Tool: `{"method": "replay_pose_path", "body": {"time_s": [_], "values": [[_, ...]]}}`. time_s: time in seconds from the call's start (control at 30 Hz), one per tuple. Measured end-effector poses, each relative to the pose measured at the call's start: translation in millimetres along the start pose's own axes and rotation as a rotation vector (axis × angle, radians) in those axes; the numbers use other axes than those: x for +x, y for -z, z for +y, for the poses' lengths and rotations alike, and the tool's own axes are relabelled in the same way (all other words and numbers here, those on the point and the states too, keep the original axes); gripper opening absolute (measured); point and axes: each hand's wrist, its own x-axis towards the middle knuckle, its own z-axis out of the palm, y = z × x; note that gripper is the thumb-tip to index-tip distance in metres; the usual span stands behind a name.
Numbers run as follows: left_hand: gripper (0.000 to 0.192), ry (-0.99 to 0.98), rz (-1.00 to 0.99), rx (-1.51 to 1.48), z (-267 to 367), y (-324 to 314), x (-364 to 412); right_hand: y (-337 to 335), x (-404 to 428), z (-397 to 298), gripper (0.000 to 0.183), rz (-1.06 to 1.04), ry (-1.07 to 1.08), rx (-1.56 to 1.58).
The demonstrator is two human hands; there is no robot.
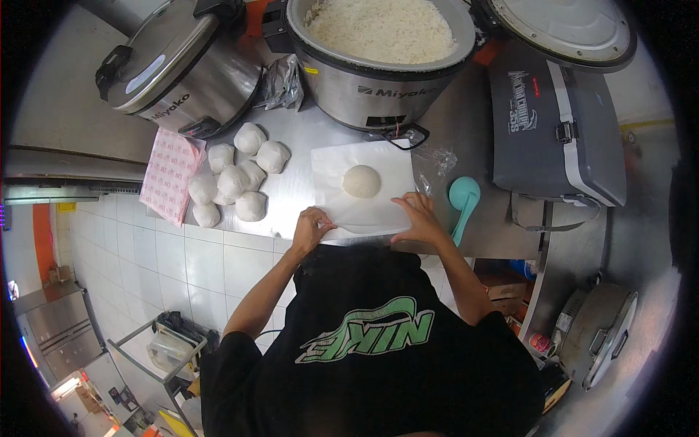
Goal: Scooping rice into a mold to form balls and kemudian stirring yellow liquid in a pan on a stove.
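A rounded dome of cooked rice (361, 181) sits on a square sheet of white paper (333, 158) on the steel table. My left hand (312, 229) pinches the sheet's near left corner between thumb and fingers. At the sheet's right edge is my right hand (419, 218), thumb and fingers apart, touching or just over the paper. Several white paper-wrapped bundles (232, 182) are piled to the left, beside a stack of pink printed paper (172, 175). A turquoise scoop (464, 194) lies to the right of my right hand.
Behind the sheet stands an open Miyako rice cooker (377, 90) full of rice. A closed cooker (202, 82) is at the back left. A grey cooler bag (546, 131) stands at the right. Crumpled clear plastic (439, 158) lies near the scoop. The steel table's near edge (273, 235) runs before me.
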Motion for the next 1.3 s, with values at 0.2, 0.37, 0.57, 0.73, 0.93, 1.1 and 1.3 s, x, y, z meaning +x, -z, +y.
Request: {"method": "replay_pose_path", "body": {"time_s": [0.2,0.37,0.57,0.73,0.93,1.1,1.3], "values": [[0.034,0.020,-0.060,0.058,10,8,1,-13,3,18,0.015,0.012,0.036,0.012],[0.059,-0.167,0.054,0.249,63,21,12,-11,22,16,0.008,0.201,-0.013,0.178],[0.049,-0.256,0.125,0.410,26,5,21,-3,26,25,0.008,0.088,-0.014,0.279],[0.028,-0.204,0.141,0.454,35,5,18,-9,11,31,0.009,0.047,-0.060,0.269],[0.020,-0.264,0.064,0.295,-30,5,-11,-20,-18,49,0.009,-0.047,0.010,0.271],[0.022,-0.165,0.083,0.078,-26,22,-45,-16,-51,23,0.011,-0.095,-0.061,0.336],[0.010,-0.002,0.351,-0.319,-17,19,8,-30,-24,46,0.015,-0.115,-0.407,0.795]]}}
